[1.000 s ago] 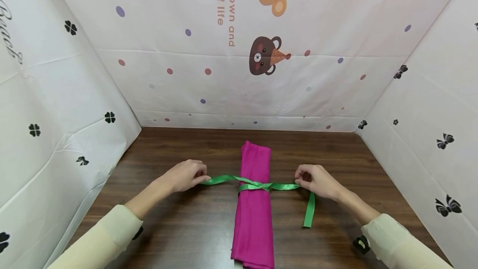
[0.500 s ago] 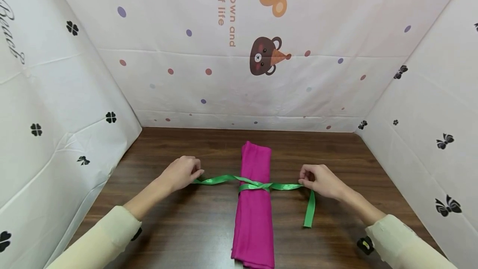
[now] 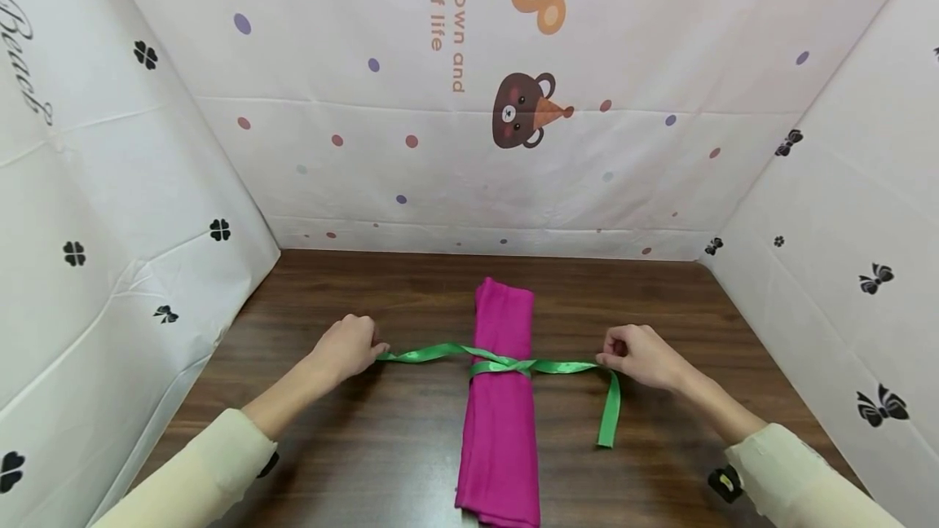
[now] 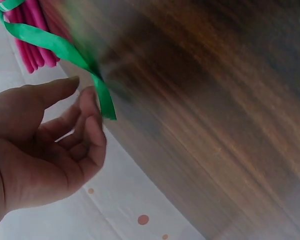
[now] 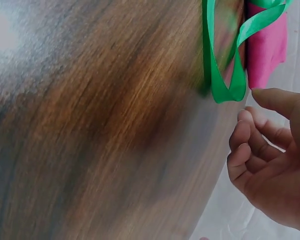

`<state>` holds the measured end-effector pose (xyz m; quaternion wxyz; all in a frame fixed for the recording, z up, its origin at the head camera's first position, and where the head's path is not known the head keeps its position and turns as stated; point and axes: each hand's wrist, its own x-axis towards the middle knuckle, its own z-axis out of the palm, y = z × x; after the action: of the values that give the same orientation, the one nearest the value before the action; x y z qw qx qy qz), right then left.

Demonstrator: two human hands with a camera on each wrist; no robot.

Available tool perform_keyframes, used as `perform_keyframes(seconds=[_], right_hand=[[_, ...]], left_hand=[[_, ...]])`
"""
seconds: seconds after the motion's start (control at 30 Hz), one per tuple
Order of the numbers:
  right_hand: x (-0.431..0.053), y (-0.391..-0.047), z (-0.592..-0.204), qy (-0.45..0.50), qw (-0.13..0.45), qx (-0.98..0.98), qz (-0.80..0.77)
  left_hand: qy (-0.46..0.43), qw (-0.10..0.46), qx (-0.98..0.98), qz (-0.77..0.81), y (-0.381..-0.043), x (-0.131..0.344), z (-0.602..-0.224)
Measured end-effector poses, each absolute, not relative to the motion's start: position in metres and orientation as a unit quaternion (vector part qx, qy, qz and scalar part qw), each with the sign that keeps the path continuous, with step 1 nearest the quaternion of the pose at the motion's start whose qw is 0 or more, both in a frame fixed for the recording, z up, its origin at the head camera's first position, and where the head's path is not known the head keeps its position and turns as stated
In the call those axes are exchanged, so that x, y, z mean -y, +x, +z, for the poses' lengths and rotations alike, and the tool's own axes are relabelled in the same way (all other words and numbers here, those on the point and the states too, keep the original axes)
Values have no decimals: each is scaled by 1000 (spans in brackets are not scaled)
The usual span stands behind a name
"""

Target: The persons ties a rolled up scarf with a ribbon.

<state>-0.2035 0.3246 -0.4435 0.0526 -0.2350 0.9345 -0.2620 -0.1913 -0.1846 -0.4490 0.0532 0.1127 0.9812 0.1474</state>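
A bundle of folded magenta cloth lies lengthwise on the table, with a green ribbon wrapped round its middle and crossed on top. My left hand is beside the ribbon's left end. In the left wrist view its thumb and forefinger stand apart, and the ribbon tail lies just past the fingertips. On the other side my right hand is at the bend where the right tail turns toward me. The right wrist view shows a gap between thumb and fingers, with the ribbon loop outside them.
Dark wood table surrounds the bundle. A white printed sheet rises at the back. Similar sheets stand along the left and right sides. Each forearm wears a pale sleeve.
My left hand has drawn left along the ribbon, then come to its end. My right hand has slid slightly right, away from the bundle. The cloth and the ribbon's crossing stay in place.
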Motion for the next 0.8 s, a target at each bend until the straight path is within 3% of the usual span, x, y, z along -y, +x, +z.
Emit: perform_keyframes(seconds=[0.33, 0.8], right_hand=[[-330, -196, -439, -166, 117, -946, -253], [-329, -189, -442, -127, 218, -933, -258]], left_hand=[[74, 67, -984, 148, -187, 183, -454], [62, 132, -976, 159, -189, 177, -449]])
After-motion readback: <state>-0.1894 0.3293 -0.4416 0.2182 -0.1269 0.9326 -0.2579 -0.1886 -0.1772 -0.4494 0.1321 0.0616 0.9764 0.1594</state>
